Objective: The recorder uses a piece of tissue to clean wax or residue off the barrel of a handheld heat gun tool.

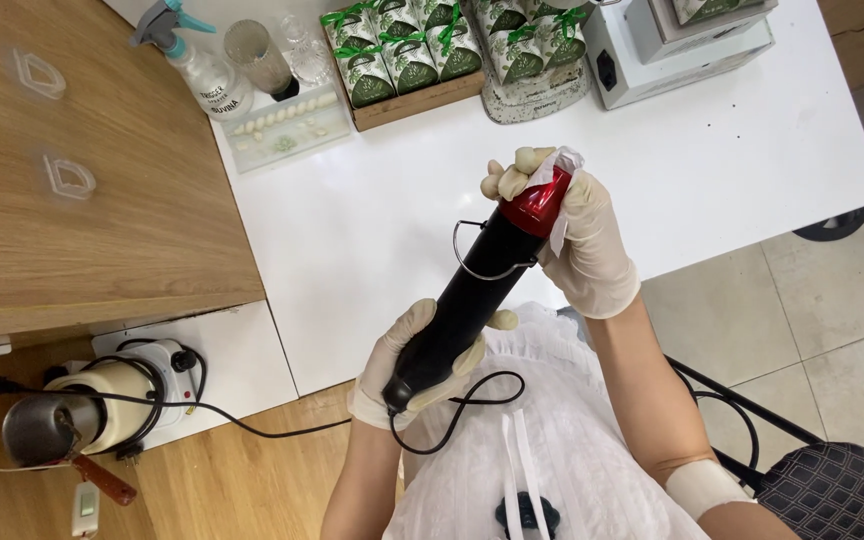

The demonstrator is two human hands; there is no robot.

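While the left hand (407, 365) grips the black tool (472, 295) at its 7 o'clock end, the right hand (582, 240) pinches a white wipe (560, 170) on its red tip (537, 205), above the white table (752, 150).

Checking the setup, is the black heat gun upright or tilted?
Tilted: black heat gun slants, red nozzle up-right in right hand, handle down-left in left hand.

Centre frame, a black heat gun (467, 305) with a red nozzle end, gripped by cream-gloved hands. White table (352, 230) behind it, green-and-white patterned boxes (402, 50) along the top, a teal-topped spray bottle (197, 60) upper left, light wood-grain counter (72, 200) left.
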